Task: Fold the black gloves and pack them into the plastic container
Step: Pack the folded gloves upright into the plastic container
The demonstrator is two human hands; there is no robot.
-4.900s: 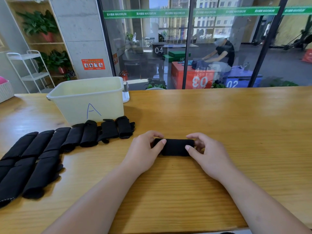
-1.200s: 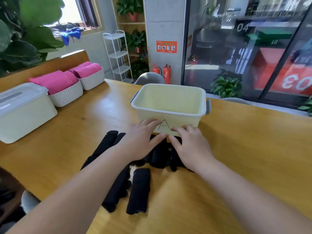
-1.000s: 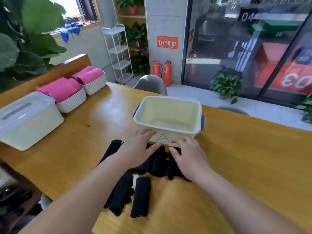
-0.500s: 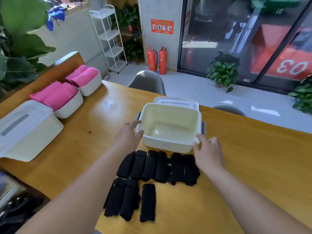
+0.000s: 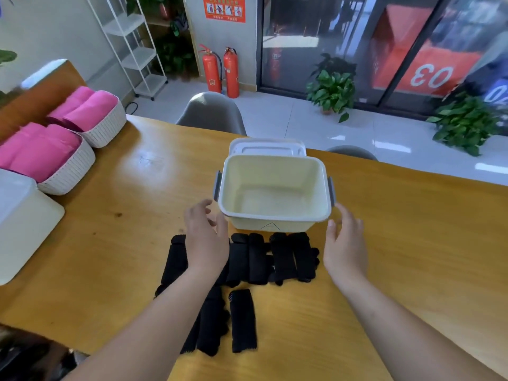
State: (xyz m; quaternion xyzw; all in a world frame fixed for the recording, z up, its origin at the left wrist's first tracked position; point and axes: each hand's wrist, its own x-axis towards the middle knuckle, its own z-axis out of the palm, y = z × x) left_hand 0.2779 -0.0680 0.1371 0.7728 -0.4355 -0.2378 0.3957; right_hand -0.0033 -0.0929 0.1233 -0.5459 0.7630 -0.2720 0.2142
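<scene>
Flanking the plastic container [image 5: 275, 217], left hand [image 5: 206, 240] and right hand [image 5: 345, 243] hover, grips apart.

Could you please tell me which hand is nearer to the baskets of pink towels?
Left. The left hand is by the left front corner of the tub, toward the baskets; the right hand is beyond the tub's right corner.

bright, diffuse daylight from the far glazing [image 5: 316, 37]. a broad glare patch lies on the worktop [image 5: 148, 163] at left, with window streaks on the floor [image 5: 384, 144]. the tub [image 5: 275, 171] interior is evenly lit; shadows are faint and soft. wide-angle distortion bows the worktop edge and the shelf [image 5: 129, 50]. margins show slight motion blur; centre is sharper.
</scene>
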